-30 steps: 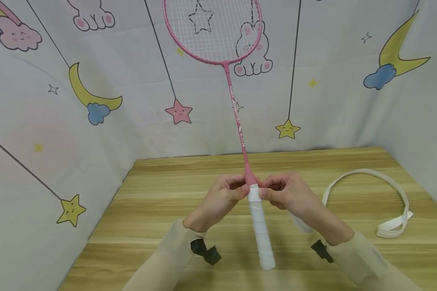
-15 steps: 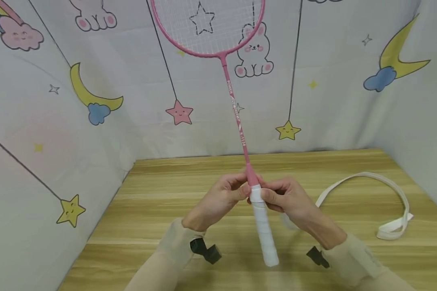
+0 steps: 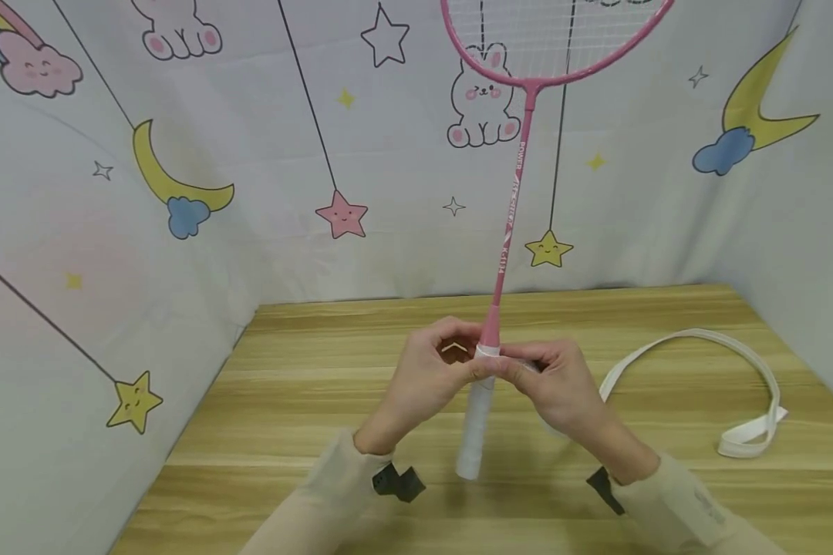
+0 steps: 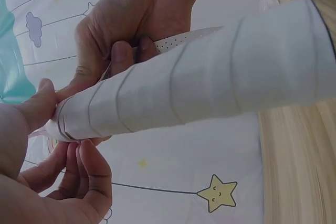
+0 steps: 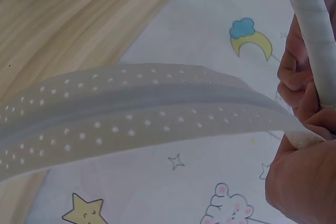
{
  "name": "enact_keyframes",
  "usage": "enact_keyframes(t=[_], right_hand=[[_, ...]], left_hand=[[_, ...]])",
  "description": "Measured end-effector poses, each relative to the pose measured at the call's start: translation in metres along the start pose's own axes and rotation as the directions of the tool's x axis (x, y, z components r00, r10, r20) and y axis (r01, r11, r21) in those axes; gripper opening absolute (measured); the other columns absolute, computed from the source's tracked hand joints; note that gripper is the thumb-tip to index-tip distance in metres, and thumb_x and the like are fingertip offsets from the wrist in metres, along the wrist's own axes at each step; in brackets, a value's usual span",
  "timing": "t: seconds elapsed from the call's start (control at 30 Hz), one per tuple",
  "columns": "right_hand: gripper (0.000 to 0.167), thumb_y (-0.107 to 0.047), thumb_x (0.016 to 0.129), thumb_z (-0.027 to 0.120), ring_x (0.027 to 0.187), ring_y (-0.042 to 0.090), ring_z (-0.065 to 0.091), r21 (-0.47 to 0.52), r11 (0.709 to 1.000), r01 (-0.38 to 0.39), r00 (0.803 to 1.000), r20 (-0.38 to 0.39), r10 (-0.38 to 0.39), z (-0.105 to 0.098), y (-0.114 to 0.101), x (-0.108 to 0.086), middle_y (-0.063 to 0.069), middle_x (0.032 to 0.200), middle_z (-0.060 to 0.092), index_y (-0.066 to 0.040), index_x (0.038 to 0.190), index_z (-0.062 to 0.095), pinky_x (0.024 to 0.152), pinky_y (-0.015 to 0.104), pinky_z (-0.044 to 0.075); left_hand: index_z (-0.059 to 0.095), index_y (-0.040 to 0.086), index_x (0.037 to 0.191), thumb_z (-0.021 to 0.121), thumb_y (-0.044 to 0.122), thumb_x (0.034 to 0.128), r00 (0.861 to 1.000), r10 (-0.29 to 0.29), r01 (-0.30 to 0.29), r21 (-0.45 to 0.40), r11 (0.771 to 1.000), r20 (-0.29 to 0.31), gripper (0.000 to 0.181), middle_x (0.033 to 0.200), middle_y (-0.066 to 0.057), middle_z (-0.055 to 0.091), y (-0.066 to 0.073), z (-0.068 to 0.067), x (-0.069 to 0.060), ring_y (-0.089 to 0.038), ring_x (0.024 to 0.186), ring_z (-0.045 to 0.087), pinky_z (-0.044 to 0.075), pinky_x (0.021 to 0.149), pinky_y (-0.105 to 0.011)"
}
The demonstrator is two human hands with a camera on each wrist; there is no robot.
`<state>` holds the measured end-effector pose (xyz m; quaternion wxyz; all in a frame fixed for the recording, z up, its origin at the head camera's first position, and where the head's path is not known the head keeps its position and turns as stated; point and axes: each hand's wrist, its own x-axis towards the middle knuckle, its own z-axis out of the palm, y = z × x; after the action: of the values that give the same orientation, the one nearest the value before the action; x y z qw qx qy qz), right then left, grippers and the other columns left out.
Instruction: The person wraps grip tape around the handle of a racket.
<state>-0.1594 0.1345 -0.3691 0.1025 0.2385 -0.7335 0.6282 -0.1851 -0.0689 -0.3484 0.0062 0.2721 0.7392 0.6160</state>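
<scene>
A pink badminton racket [image 3: 510,208] stands nearly upright, its head leaning right and its white-wrapped handle [image 3: 477,424] below. My left hand [image 3: 426,378] pinches the top of the handle from the left, thumb in front. From the right, my right hand [image 3: 562,385] pinches the same place, its thumb meeting the left one. In the right wrist view a white perforated strip [image 5: 126,119] with a raised middle ridge runs to the right hand [image 5: 304,182]. Spiral seams show on the wrapped handle [image 4: 157,87] in the left wrist view.
The white strip [image 3: 736,339] curves over the right side of the wooden table [image 3: 305,370], its far end folded over. A white cloth [image 3: 250,100] printed with stars, moons and rabbits hangs behind and at both sides.
The racket has tilted, its head swinging from left to right and its handle's bottom end to the left. My left hand's thumb has moved across the front of the handle.
</scene>
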Motion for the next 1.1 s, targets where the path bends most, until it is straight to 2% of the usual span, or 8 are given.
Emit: enact_keyframes(t=[0.03, 0.1, 0.23, 0.27, 0.43, 0.6, 0.83, 1.1], right_hand=[[0.023, -0.005, 0.102, 0.074, 0.091, -0.006, 0.071, -0.013, 1.0, -0.008, 1.0, -0.001, 0.008, 0.0, -0.001, 0.0, -0.022, 0.1, 0.08, 0.014, 0.115, 0.078, 0.079, 0.016, 0.061], [0.023, -0.005, 0.102, 0.075, 0.099, -0.003, 0.076, -0.023, 1.0, -0.016, 1.0, -0.001, 0.016, 0.001, -0.001, 0.0, -0.008, 0.106, 0.084, 0.014, 0.114, 0.078, 0.085, 0.018, 0.063], [0.021, -0.004, 0.102, 0.075, 0.103, -0.001, 0.077, -0.055, 0.998, -0.04, 0.999, 0.014, 0.04, 0.001, -0.002, 0.0, 0.024, 0.112, 0.081, 0.012, 0.115, 0.079, 0.087, 0.019, 0.063], [0.021, -0.003, 0.102, 0.074, 0.104, -0.001, 0.077, -0.063, 0.997, -0.052, 0.998, 0.021, 0.054, 0.0, -0.003, 0.0, 0.028, 0.113, 0.08, 0.012, 0.116, 0.079, 0.088, 0.019, 0.063], [0.018, -0.001, 0.1, 0.075, 0.091, -0.004, 0.074, -0.141, 0.982, -0.124, 0.991, 0.034, 0.13, -0.005, -0.008, -0.001, 0.024, 0.11, 0.083, 0.008, 0.114, 0.082, 0.078, 0.018, 0.062], [0.008, -0.002, 0.097, 0.079, 0.071, 0.002, 0.063, -0.2, 0.971, -0.131, 0.991, 0.015, 0.137, -0.009, -0.012, -0.001, 0.016, 0.094, 0.083, 0.002, 0.102, 0.085, 0.063, 0.022, 0.054], [0.007, -0.002, 0.099, 0.078, 0.074, 0.003, 0.068, -0.218, 0.969, -0.115, 0.991, 0.04, 0.127, -0.011, -0.018, 0.0, 0.014, 0.092, 0.083, 0.001, 0.1, 0.083, 0.067, 0.022, 0.058], [0.005, 0.001, 0.096, 0.079, 0.077, 0.001, 0.073, -0.258, 0.963, -0.076, 0.995, 0.045, 0.09, -0.016, -0.032, -0.001, 0.013, 0.092, 0.083, 0.002, 0.098, 0.084, 0.071, 0.024, 0.064]], left_hand=[[0.076, 0.0, 0.126, 0.086, 0.008, 0.0939, 1.0, -0.006, 0.006, 0.007, 1.0, -0.004, 0.035, 0.119, -0.021, 0.075, 0.0, 0.001, 0.0, -0.008, 0.094, 0.067, 0.06, 0.083, -0.021], [0.077, -0.001, 0.125, 0.085, 0.007, 0.0948, 1.0, -0.02, 0.02, 0.018, 1.0, -0.013, 0.032, 0.119, -0.021, 0.076, 0.0, 0.002, 0.0, -0.008, 0.095, 0.067, 0.06, 0.084, -0.021], [0.077, -0.002, 0.123, 0.08, 0.005, 0.0985, 0.998, -0.056, 0.057, 0.011, 0.998, -0.029, 0.026, 0.118, -0.022, 0.075, 0.0, 0.004, 0.001, -0.009, 0.097, 0.066, 0.058, 0.085, -0.02], [0.077, -0.003, 0.124, 0.078, 0.004, 0.0996, 0.998, -0.06, 0.061, 0.01, 0.998, -0.03, 0.025, 0.118, -0.023, 0.075, 0.0, 0.004, 0.001, -0.009, 0.097, 0.066, 0.058, 0.084, -0.02], [0.077, -0.008, 0.124, 0.07, -0.003, 0.1017, 0.997, -0.07, 0.07, -0.005, 0.998, -0.01, 0.024, 0.118, -0.029, 0.077, -0.001, 0.004, 0.002, -0.006, 0.093, 0.067, 0.057, 0.082, -0.018], [0.075, -0.012, 0.125, 0.064, -0.003, 0.105, 0.994, -0.107, 0.109, -0.053, 0.993, 0.033, 0.024, 0.121, -0.031, 0.076, -0.001, 0.001, 0.001, -0.003, 0.095, 0.068, 0.059, 0.087, -0.019], [0.072, -0.016, 0.125, 0.06, -0.003, 0.1062, 0.992, -0.105, 0.113, -0.115, 0.987, 0.074, 0.026, 0.12, -0.035, 0.074, -0.002, 0.0, 0.001, -0.002, 0.094, 0.068, 0.058, 0.088, -0.02], [0.072, -0.018, 0.121, 0.061, -0.005, 0.1036, 0.992, -0.111, 0.119, -0.132, 0.984, 0.068, 0.024, 0.12, -0.036, 0.073, 0.001, 0.003, 0.001, -0.003, 0.093, 0.067, 0.057, 0.086, -0.021]])
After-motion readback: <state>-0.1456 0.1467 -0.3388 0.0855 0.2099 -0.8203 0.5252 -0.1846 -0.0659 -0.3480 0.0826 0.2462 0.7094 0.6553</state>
